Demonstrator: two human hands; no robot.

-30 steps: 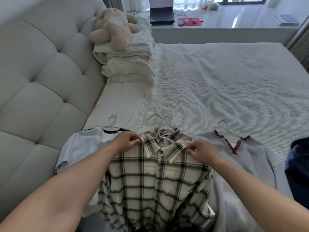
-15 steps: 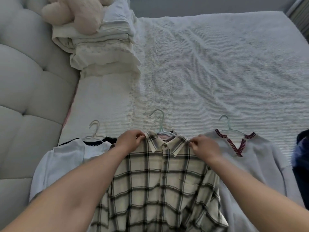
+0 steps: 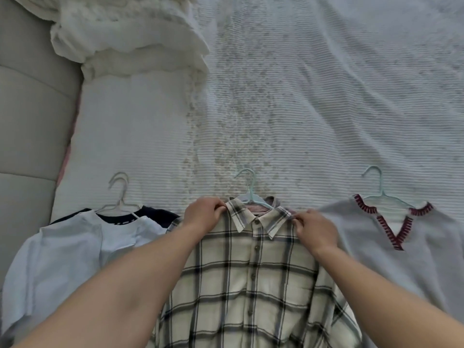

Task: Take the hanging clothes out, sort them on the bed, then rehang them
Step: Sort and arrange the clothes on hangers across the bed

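A cream plaid shirt (image 3: pixel 251 292) lies on the bed (image 3: pixel 301 109) in front of me, over a pale blue hanger (image 3: pixel 249 194) with a pinkish garment showing under its collar. My left hand (image 3: pixel 204 217) pinches the shirt's left shoulder beside the collar. My right hand (image 3: pixel 315 229) pinches the right shoulder by the other collar tip. To the left lies a white top (image 3: pixel 67 252) over a dark garment on a clear hanger (image 3: pixel 120 197). To the right lies a grey V-neck sweater (image 3: pixel 414 267) with red trim on a pale blue hanger (image 3: pixel 378 187).
Folded white bedding (image 3: pixel 130 43) is stacked at the far left of the bed. A padded grey headboard (image 3: pixel 27 126) runs along the left side. The ribbed bedspread stretches beyond the three hangers.
The view has tilted down and closer to the bed. Both hands keep their hold on the plaid shirt's shoulders, and the shirt lies a little further up over the hanger.
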